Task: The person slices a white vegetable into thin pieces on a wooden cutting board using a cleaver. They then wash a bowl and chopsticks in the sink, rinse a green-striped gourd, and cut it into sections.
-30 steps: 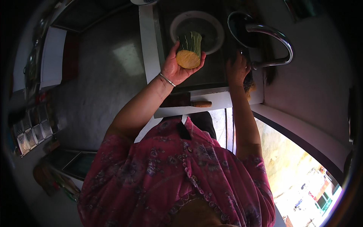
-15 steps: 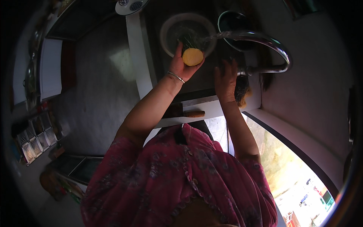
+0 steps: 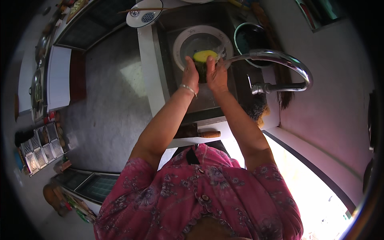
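Note:
Between my two hands is a cut piece of pumpkin (image 3: 205, 55) with dark green skin, its yellow cut face tilted up. My left hand (image 3: 191, 76) grips its left side, thumb up, a bracelet on the wrist. On the other side my right hand (image 3: 217, 77) presses against the skin, its thumb at the edge of the cut face. Water from the curved chrome faucet (image 3: 286, 60) runs down beside my right hand. Beneath the pumpkin, a pale patterned basin (image 3: 179, 44) holding water stands in the dark sink (image 3: 206, 105).
A dark green-rimmed bucket (image 3: 237, 40) stands right of the basin. On the near counter edge lies a wooden-handled knife (image 3: 209, 134). A white and blue dish (image 3: 141, 20) with chopsticks (image 3: 146, 9) sits at the far left. A dark scrubber (image 3: 256, 112) rests by the faucet base.
My right hand has moved left from the faucet base onto the pumpkin. The cut face now tilts away from me, and the faucet's handle has come into sight.

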`<state>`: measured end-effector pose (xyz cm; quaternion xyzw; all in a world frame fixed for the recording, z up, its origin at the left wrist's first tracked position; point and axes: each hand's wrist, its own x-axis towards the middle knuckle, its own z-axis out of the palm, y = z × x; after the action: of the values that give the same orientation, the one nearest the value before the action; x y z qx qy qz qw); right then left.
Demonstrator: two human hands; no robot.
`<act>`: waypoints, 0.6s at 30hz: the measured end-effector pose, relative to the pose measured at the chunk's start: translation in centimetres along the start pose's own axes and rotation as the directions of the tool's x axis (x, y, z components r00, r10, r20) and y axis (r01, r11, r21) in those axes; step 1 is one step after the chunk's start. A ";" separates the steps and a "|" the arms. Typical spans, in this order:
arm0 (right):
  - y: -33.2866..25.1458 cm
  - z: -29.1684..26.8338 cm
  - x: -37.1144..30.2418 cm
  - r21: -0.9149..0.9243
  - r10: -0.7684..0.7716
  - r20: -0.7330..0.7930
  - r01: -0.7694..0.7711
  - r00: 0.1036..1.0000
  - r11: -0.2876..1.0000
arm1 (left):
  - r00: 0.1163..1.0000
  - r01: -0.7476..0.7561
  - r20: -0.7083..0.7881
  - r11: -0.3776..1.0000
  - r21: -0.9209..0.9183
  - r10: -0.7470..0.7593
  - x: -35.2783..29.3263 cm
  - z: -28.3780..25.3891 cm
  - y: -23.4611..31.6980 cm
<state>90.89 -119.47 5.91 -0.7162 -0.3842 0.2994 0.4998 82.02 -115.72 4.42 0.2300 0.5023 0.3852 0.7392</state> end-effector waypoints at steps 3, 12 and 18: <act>0.3 1.2 -1.3 -0.133 -0.126 -0.050 0.118 0.991 0.984 | 0.964 0.260 0.081 0.962 -0.080 -0.253 1.1 0.4 2.4; 0.0 -1.3 1.7 0.498 0.099 0.359 -0.280 0.928 0.821 | 0.985 0.170 -0.027 0.985 0.018 -0.169 1.6 0.2 0.9; 1.1 -0.4 -0.1 0.230 0.079 0.067 -0.092 0.995 0.969 | 0.943 -0.289 0.095 0.643 0.709 0.320 -1.5 0.9 -0.1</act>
<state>91.46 -119.97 5.00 -0.6598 -0.3295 0.3839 0.5557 82.55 -116.97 5.53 0.5718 0.5804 0.2832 0.5059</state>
